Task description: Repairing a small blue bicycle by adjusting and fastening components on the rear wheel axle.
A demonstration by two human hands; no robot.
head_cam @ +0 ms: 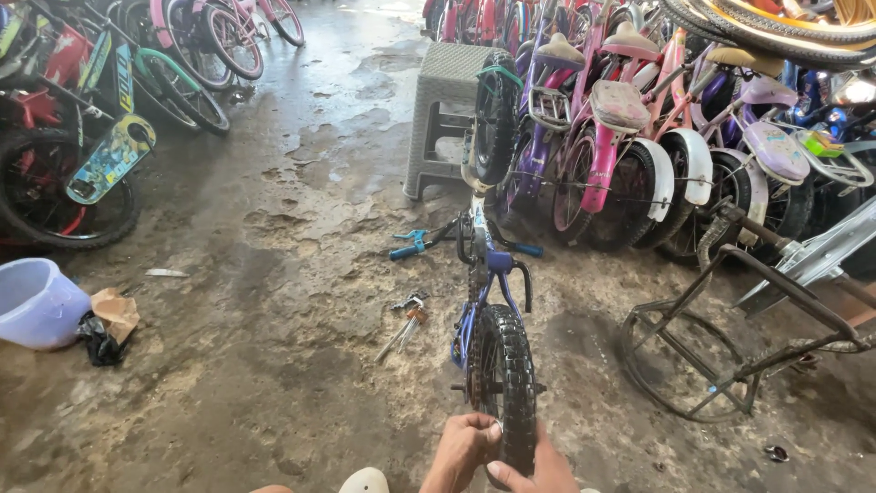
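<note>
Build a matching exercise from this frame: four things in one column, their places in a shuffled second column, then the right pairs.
Things:
1. bucket
2. stool
3. hand tools
4. rear wheel

Places:
A. under both hands, left hand and right hand
B. far left on the floor
C. behind the upturned blue bicycle
D. on the floor left of the bicycle

Pairs: 1-B, 2-C, 3-D, 4-A

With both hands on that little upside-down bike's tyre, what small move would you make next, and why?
Probably a slow turn of the rear wheel to check that it spins freely. The blue bike stands upside down on the concrete, the left hand and right hand each have a grip on the tyre's near edge, and the tools lie untouched beside it.
</note>
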